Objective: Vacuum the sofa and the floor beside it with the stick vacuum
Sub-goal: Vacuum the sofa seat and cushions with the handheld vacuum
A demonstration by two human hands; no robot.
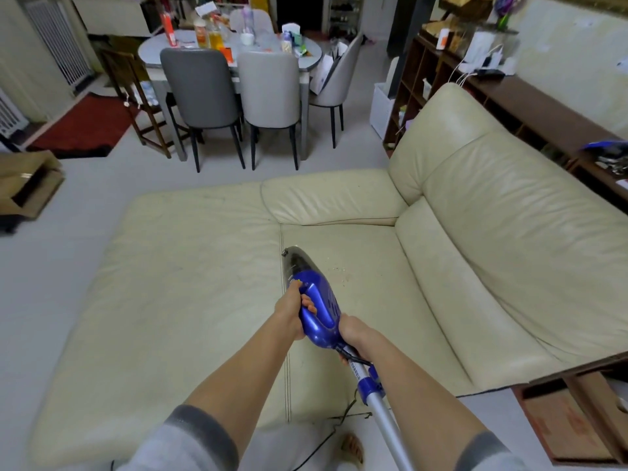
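A blue stick vacuum point(321, 307) lies over the cream leather sofa point(190, 300), its dark clear nozzle end point(297, 261) resting on the seat near the seam. My left hand point(292, 311) grips the blue handle, thumb by the yellow switch. My right hand point(351, 334) holds the rear of the body where the silver tube point(384, 413) and black cord come out. Small crumbs point(341, 273) lie on the seat just right of the nozzle.
Pale floor point(51, 266) lies left of the sofa, with a cardboard box point(27, 188) at the left edge. A dining table point(231, 49) with grey chairs stands beyond. A dark shelf unit point(509, 96) runs behind the backrest. A brown box point(574, 423) sits at the lower right.
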